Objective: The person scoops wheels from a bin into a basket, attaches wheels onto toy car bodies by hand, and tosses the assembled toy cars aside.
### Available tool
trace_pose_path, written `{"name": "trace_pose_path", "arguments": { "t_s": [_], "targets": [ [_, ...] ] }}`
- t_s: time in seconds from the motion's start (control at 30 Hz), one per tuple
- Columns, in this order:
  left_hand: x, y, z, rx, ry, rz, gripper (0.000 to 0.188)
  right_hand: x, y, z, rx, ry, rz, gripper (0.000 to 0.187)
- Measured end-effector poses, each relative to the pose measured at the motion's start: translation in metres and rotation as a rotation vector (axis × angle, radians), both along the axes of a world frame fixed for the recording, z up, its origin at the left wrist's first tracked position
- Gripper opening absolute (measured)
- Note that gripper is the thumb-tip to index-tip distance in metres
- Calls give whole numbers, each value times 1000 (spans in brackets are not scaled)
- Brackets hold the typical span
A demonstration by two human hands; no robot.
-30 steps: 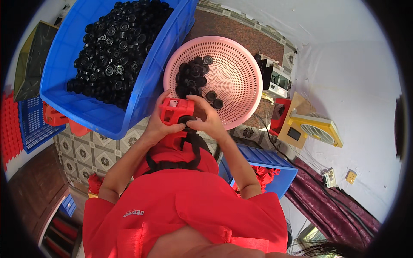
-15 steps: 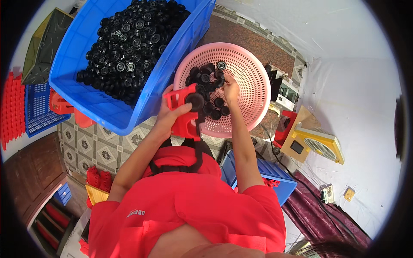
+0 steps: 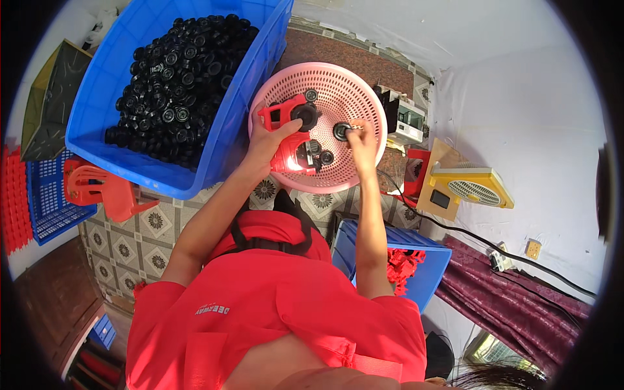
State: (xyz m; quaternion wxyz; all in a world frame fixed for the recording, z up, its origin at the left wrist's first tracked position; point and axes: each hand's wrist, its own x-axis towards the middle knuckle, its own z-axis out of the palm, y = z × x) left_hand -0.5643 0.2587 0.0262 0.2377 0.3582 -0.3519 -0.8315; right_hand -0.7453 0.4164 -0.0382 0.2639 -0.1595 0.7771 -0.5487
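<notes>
My left hand (image 3: 263, 146) is closed round a red plastic toy vehicle body (image 3: 286, 155), over the left part of a pink perforated basket (image 3: 325, 188). Its thumb lies against a black wheel (image 3: 304, 118) at the upper side of that body. To the right, my right hand (image 3: 364, 144) pinches another black wheel (image 3: 340, 132) above the basket, apart from the red body. A few loose black wheels (image 3: 312, 95) show in the basket; the red body and my left hand hide part of its inside.
A big blue tub (image 3: 214, 146) heaped with small black wheels stands left of the basket. A red plastic chair (image 3: 97, 185) is beside it. A blue bin (image 3: 432, 276) with red parts sits at lower right, below a yellow fan (image 3: 474, 185) and a black cable (image 3: 448, 227).
My right hand has lifted from among the wheels with one pinched in its fingers. The red body in my left hand now sits farther over the basket. The whole view has shifted slightly.
</notes>
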Motion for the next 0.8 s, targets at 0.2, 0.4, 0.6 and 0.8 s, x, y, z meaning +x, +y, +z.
{"name": "trace_pose_path", "arguments": {
  "t_s": [0.2, 0.4, 0.6, 0.8],
  "targets": [
    [-4, -2, 1, -100, 1, 7, 90, 66, 6, 95, -365, -261, 343, 28],
    [0, 1, 12, -238, -2, -54, 89, 89, 1, 73, -181, -36, 314, 26],
    [16, -6, 17, 1, 107, -195, 104, 105, -2, 67, -323, -568, 218, 66],
    [56, 27, -11, -194, -73, -329, 127, 120, 0, 46, -428, -590, 262, 70]
  ]
}}
